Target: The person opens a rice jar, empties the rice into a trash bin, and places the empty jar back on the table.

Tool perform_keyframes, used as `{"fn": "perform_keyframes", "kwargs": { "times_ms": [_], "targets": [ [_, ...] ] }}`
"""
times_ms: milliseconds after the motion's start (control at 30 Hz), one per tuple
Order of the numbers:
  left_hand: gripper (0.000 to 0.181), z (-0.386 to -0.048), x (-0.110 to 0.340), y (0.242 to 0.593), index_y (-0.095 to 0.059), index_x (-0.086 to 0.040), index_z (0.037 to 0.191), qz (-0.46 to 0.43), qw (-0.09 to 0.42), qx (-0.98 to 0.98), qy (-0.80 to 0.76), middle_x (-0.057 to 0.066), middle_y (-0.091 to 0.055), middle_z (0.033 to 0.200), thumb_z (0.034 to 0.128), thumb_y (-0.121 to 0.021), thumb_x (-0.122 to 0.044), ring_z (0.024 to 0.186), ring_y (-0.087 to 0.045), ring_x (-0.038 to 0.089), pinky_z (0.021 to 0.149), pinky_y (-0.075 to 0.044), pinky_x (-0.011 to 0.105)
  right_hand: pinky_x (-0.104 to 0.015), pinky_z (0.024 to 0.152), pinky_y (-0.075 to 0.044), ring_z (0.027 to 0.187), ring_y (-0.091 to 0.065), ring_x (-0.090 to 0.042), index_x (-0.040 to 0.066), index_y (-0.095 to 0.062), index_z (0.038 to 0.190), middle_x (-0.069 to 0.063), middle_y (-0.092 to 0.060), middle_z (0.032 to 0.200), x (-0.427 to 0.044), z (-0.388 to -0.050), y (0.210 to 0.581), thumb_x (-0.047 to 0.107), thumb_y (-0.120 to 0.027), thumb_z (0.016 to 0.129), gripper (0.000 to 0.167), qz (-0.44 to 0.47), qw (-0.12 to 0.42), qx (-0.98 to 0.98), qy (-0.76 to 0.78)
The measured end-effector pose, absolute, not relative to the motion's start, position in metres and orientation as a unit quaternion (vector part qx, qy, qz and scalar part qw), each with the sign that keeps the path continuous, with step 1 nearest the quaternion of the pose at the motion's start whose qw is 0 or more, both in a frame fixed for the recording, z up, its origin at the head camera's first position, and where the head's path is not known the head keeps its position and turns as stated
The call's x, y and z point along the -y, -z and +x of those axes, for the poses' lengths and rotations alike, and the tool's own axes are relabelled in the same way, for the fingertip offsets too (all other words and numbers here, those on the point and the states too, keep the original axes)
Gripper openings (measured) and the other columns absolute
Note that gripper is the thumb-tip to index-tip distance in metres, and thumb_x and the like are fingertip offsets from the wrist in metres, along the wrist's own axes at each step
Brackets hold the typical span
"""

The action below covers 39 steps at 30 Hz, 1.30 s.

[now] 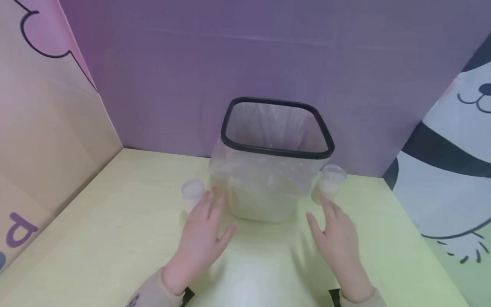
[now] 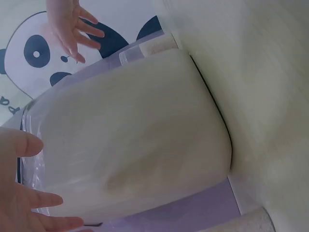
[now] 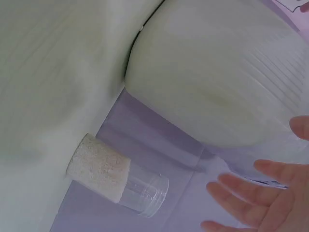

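Observation:
A white bin (image 1: 264, 196) with a black rim and a clear liner stands near the back of the table. To its left is a clear cup (image 1: 193, 189), partly hidden by my left hand (image 1: 201, 234), whose fingers are spread above the table. On the bin's right side stands another clear cup (image 1: 333, 179); my right hand (image 1: 339, 238) hovers in front of it, fingers extended. White grainy material (image 3: 99, 166) fills the lower part of that cup in the right wrist view. Neither hand holds anything.
Behind the pale table (image 1: 249, 264) rises a purple backdrop (image 1: 268, 64). A panda picture (image 1: 445, 183) covers the right side, and a beige panel (image 1: 50, 140) with a printed letter borders the left.

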<state>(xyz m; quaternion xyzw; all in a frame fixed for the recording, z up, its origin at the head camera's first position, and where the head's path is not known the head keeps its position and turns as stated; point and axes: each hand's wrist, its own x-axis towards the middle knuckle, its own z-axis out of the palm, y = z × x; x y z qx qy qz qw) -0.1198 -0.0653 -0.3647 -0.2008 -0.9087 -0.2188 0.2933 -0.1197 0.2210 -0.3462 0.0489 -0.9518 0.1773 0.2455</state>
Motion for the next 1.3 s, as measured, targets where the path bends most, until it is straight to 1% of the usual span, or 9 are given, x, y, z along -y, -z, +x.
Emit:
{"fn": "perform_keyframes", "kwargs": {
  "times_ms": [67, 167, 233, 467, 667, 867, 967, 1133, 1300],
  "targets": [
    [0.069, -0.12, 0.071, 0.365, -0.043, 0.003, 0.136, -0.206, 0.319, 0.895, 0.233, 0.027, -0.045, 0.138, 0.0801, -0.07, -0.028, 0.123, -0.047, 0.044, 0.098, -0.043, 0.056, -0.057, 0.075, -0.049, 0.088, -0.062, -0.044, 0.0, -0.047, 0.135, -0.029, -0.062, 0.114, -0.22, -0.118, 0.346, 0.027, -0.058, 0.091, 0.052, 0.048, 0.242, 0.951, -0.186],
    [0.063, -0.12, 0.079, 0.364, -0.048, 0.003, 0.131, -0.205, 0.344, 0.883, 0.245, 0.025, -0.05, 0.133, 0.0787, -0.069, -0.024, 0.117, -0.052, 0.042, 0.092, -0.047, 0.056, -0.049, 0.064, -0.051, 0.073, -0.066, -0.031, 0.002, -0.05, 0.132, -0.021, -0.068, 0.103, -0.219, -0.116, 0.346, 0.029, -0.056, 0.093, 0.048, 0.041, 0.213, 0.957, -0.19],
    [0.06, -0.119, 0.085, 0.364, -0.05, 0.004, 0.128, -0.201, 0.352, 0.878, 0.255, 0.025, -0.052, 0.13, 0.0784, -0.069, -0.023, 0.113, -0.054, 0.041, 0.089, -0.049, 0.055, -0.046, 0.063, -0.052, 0.07, -0.067, -0.027, 0.003, -0.052, 0.13, -0.019, -0.07, 0.1, -0.219, -0.116, 0.347, 0.031, -0.055, 0.094, 0.045, 0.038, 0.194, 0.961, -0.195],
    [0.054, -0.126, 0.104, 0.362, -0.052, 0.008, 0.125, -0.18, 0.354, 0.871, 0.29, 0.026, -0.054, 0.127, 0.0799, -0.068, -0.016, 0.112, -0.055, 0.042, 0.091, -0.049, 0.054, -0.045, 0.064, -0.053, 0.07, -0.067, -0.026, 0.001, -0.054, 0.127, -0.018, -0.07, 0.096, -0.219, -0.116, 0.353, 0.031, -0.054, 0.095, 0.044, 0.04, 0.166, 0.965, -0.197],
    [0.051, -0.14, 0.13, 0.36, -0.045, 0.008, 0.13, -0.107, 0.3, 0.875, 0.364, 0.026, -0.048, 0.133, 0.0863, -0.062, -0.01, 0.122, -0.046, 0.042, 0.101, -0.039, 0.056, -0.045, 0.063, -0.054, 0.077, -0.068, -0.03, 0.0, -0.055, 0.126, -0.017, -0.071, 0.094, -0.216, -0.116, 0.355, 0.03, -0.055, 0.094, 0.044, 0.048, 0.163, 0.966, -0.194],
    [0.052, -0.158, 0.147, 0.369, -0.043, 0.009, 0.131, -0.07, 0.287, 0.864, 0.409, 0.029, -0.046, 0.131, 0.085, -0.062, -0.007, 0.119, -0.045, 0.042, 0.099, -0.038, 0.057, -0.044, 0.064, -0.055, 0.081, -0.068, -0.031, -0.001, -0.054, 0.126, -0.017, -0.071, 0.094, -0.216, -0.115, 0.356, 0.029, -0.055, 0.094, 0.044, 0.047, 0.152, 0.968, -0.193],
    [0.057, -0.168, 0.151, 0.374, -0.039, 0.009, 0.134, -0.064, 0.253, 0.864, 0.43, 0.03, -0.042, 0.134, 0.0856, -0.063, -0.008, 0.122, -0.043, 0.043, 0.101, -0.037, 0.056, -0.044, 0.065, -0.055, 0.08, -0.068, -0.031, -0.001, -0.054, 0.126, -0.017, -0.071, 0.093, -0.216, -0.115, 0.358, 0.029, -0.056, 0.094, 0.044, 0.049, 0.151, 0.968, -0.195],
    [0.071, -0.183, 0.153, 0.381, -0.026, 0.005, 0.143, -0.048, 0.143, 0.864, 0.481, 0.028, -0.032, 0.144, 0.088, -0.064, -0.016, 0.132, -0.033, 0.043, 0.108, -0.031, 0.056, -0.044, 0.065, -0.055, 0.079, -0.068, -0.03, -0.001, -0.056, 0.124, -0.016, -0.071, 0.092, -0.216, -0.117, 0.361, 0.029, -0.057, 0.093, 0.043, 0.052, 0.151, 0.968, -0.193],
    [0.084, -0.193, 0.152, 0.388, -0.018, 0.0, 0.148, -0.05, 0.057, 0.848, 0.524, 0.024, -0.026, 0.151, 0.0851, -0.07, -0.02, 0.137, -0.026, 0.043, 0.111, -0.026, 0.056, -0.043, 0.065, -0.055, 0.08, -0.068, -0.03, 0.0, -0.056, 0.124, -0.015, -0.071, 0.092, -0.216, -0.118, 0.362, 0.03, -0.057, 0.093, 0.043, 0.047, 0.138, 0.971, -0.192]
  ]
}}
